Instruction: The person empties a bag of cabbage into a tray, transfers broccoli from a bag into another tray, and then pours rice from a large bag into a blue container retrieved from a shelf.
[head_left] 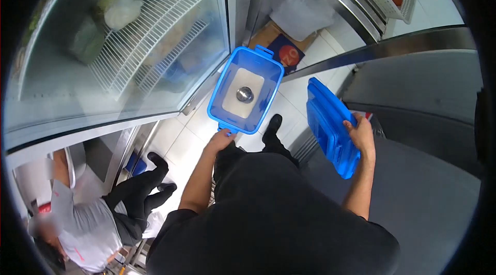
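Observation:
A deep blue plastic bin (213, 91) stands in front of me, its top open. Pale, flat contents (238, 79) cover its bottom, and a round shiny metal object (244, 94) lies on them. My left hand (221, 140) is closed on the handle at the bin's near edge. On the right, my right hand (361, 134) grips the outer edge of a blue lid (330, 125), which is tilted on its side and apart from the bin.
A glass-door fridge (206, 58) with wire shelves is at the left. A co-worker (90, 226) is at the lower left. A grey metal surface (408, 197) lies right. A basket of vegetables (408, 9) sits upper right, and cardboard (266, 34) lies beyond the bin.

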Demonstrator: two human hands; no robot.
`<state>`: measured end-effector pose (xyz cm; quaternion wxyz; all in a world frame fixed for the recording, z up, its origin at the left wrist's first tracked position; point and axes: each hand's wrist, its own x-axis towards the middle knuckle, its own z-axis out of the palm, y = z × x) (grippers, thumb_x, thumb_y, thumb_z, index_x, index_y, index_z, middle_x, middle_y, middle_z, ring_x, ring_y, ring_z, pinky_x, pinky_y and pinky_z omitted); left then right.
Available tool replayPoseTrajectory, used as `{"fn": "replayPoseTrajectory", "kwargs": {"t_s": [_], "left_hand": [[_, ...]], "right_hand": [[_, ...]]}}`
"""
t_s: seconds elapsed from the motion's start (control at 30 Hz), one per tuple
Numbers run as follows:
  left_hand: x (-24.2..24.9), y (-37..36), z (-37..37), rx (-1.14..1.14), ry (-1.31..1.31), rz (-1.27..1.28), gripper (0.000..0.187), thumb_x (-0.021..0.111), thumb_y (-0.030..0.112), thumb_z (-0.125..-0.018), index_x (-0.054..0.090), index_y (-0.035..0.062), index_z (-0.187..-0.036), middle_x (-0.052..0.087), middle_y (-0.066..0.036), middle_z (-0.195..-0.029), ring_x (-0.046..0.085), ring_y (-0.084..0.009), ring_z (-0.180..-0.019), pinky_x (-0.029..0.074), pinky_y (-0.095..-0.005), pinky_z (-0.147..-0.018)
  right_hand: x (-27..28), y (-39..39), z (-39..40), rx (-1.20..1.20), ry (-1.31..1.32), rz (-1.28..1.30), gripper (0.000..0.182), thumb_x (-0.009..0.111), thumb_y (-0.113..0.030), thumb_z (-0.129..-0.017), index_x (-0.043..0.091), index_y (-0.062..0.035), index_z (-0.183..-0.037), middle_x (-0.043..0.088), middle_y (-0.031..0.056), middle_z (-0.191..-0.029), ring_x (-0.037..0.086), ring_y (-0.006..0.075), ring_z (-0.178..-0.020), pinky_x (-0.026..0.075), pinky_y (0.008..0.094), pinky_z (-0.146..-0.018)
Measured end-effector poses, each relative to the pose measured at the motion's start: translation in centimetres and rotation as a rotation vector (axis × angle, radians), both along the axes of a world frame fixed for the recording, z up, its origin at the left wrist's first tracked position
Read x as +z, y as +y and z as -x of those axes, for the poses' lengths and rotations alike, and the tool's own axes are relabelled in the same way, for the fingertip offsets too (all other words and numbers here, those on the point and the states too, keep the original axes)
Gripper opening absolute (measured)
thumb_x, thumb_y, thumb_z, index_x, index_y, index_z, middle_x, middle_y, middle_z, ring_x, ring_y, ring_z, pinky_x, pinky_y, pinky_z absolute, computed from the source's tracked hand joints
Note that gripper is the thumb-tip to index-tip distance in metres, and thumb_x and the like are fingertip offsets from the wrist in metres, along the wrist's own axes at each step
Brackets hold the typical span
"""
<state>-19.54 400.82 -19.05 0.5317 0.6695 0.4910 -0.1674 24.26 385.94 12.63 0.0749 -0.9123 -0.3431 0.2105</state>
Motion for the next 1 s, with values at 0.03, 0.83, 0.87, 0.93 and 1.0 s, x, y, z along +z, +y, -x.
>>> {"fn": "replayPoseTrajectory", "kwargs": {"t_s": [0.03, 0.83, 0.87, 0.93, 1.0], "left_hand": [[0.7, 0.7, 1.9, -0.002, -0.007, 0.044, 0.061, 0.063, 0.050, -0.090, 0.060, 0.0038, -0.129, 0.067, -0.022, -0.118, 0.064, -0.0366, -0.111, 0.050, -0.0418, -0.096], [-17.6, -7.5, 17.1, 0.272, -0.120, -0.405, 0.049, 0.052, 0.047, -0.098, 0.067, 0.0005, -0.105, 0.068, -0.024, -0.096, 0.063, -0.0392, -0.103, 0.050, -0.0442, -0.090], [-16.5, -8.3, 16.4, 0.044, -0.018, -0.432, 0.055, 0.052, 0.050, -0.097, 0.064, -0.0002, -0.115, 0.068, -0.025, -0.105, 0.063, -0.0402, -0.106, 0.049, -0.0448, -0.095], [-12.1, -8.5, 13.5, 0.484, 0.228, 0.071, 0.060, 0.059, 0.052, -0.091, 0.062, 0.0001, -0.122, 0.069, -0.023, -0.114, 0.064, -0.0390, -0.110, 0.050, -0.0451, -0.094], [-11.1, -9.0, 12.2, 0.534, 0.182, 0.148, 0.059, 0.060, 0.049, -0.091, 0.062, -0.0002, -0.123, 0.070, -0.022, -0.111, 0.066, -0.0371, -0.106, 0.052, -0.0431, -0.091]], "right_hand": [[2.3, 0.7, 2.1, 0.011, -0.023, 0.015, 0.039, 0.075, -0.019, -0.086, 0.066, 0.0044, -0.115, 0.070, 0.0264, -0.102, 0.069, 0.0376, -0.099, 0.051, 0.0431, -0.087], [-7.6, 38.4, -2.6, 0.234, -0.434, -0.064, 0.035, 0.068, -0.029, -0.087, 0.069, -0.0011, -0.107, 0.070, 0.0227, -0.110, 0.066, 0.0403, -0.105, 0.054, 0.0459, -0.091], [-9.0, 40.8, -3.4, 0.234, -0.405, -0.068, 0.033, 0.066, -0.026, -0.087, 0.069, -0.0015, -0.107, 0.069, 0.0227, -0.111, 0.066, 0.0399, -0.106, 0.054, 0.0458, -0.091], [-12.2, 43.4, -4.3, 0.228, -0.339, -0.033, 0.029, 0.062, -0.020, -0.087, 0.070, -0.0023, -0.108, 0.068, 0.0226, -0.114, 0.066, 0.0391, -0.109, 0.053, 0.0454, -0.093], [-15.9, 46.0, -5.7, 0.240, -0.269, 0.006, 0.032, 0.063, -0.017, -0.085, 0.069, -0.0028, -0.113, 0.067, 0.0238, -0.118, 0.064, 0.0389, -0.112, 0.052, 0.0450, -0.094]]}}
